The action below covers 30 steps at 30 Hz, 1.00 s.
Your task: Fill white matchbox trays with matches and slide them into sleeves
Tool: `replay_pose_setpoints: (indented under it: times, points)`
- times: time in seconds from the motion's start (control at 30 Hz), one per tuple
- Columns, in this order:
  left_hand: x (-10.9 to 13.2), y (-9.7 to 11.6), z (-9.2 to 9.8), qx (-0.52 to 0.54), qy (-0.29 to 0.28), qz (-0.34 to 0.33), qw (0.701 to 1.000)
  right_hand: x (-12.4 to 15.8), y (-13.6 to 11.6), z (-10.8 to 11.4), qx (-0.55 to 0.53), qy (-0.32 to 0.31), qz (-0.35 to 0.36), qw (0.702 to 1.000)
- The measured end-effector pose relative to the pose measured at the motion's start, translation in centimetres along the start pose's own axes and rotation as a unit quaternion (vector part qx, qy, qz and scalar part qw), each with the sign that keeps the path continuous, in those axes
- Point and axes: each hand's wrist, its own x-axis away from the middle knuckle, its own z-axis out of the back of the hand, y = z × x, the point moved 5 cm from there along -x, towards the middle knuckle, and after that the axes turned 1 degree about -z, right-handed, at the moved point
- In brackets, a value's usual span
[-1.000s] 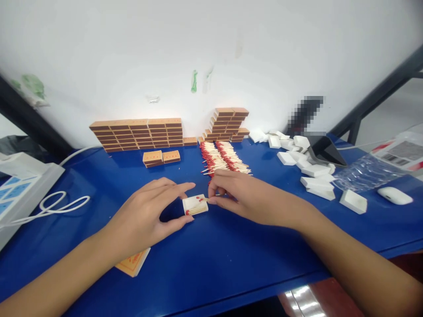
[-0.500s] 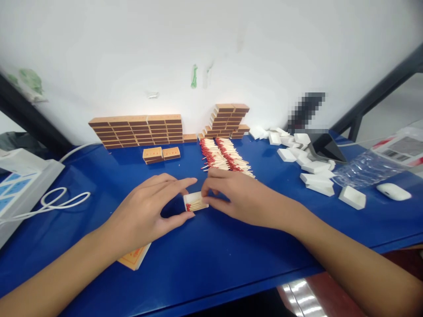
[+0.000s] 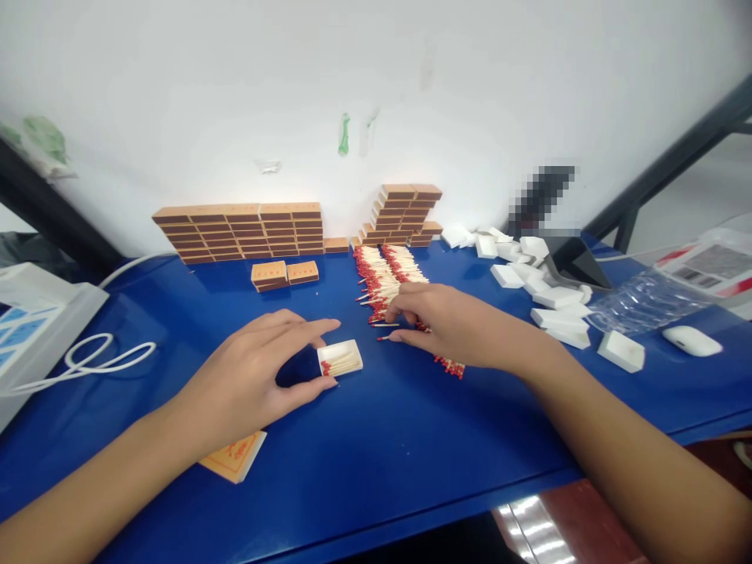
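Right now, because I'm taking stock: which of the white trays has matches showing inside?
The white tray beside the left hand: red-tipped matches lie in it, whereas the other white trays scattered at the right show none.

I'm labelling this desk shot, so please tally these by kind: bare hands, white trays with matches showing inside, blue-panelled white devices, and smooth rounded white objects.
Bare hands: 2 (left hand, right hand)
White tray with matches showing: 1
Blue-panelled white device: 1
Rounded white object: 1
Total: 5
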Motion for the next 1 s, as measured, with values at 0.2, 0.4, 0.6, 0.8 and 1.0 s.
replay_pose_setpoints:
  times: [0.2,0.4,0.6,0.8,1.0]
  points:
    - [0.13,-0.11,-0.05,-0.003,-0.002,0.003,1.000,-0.16,0.07,0.10,0.000,0.007,0.000,1.000]
    - [-0.01,-0.08,-0.05,-0.004,-0.003,0.005,1.000,-0.17,0.21,0.07,-0.009,0.020,0.012,1.000]
    - [-0.05,0.11,0.03,-0.004,0.000,0.003,1.000,-0.13,0.18,0.01,-0.017,0.018,0.014,1.000]
    - [0.06,0.02,-0.09,-0.005,0.000,-0.001,1.000,-0.20,0.14,0.03,-0.029,0.023,0.016,0.999]
    - [0.12,-0.15,-0.12,-0.006,-0.001,0.000,1.000,-0.13,0.22,-0.04,-0.032,0.022,0.023,0.999]
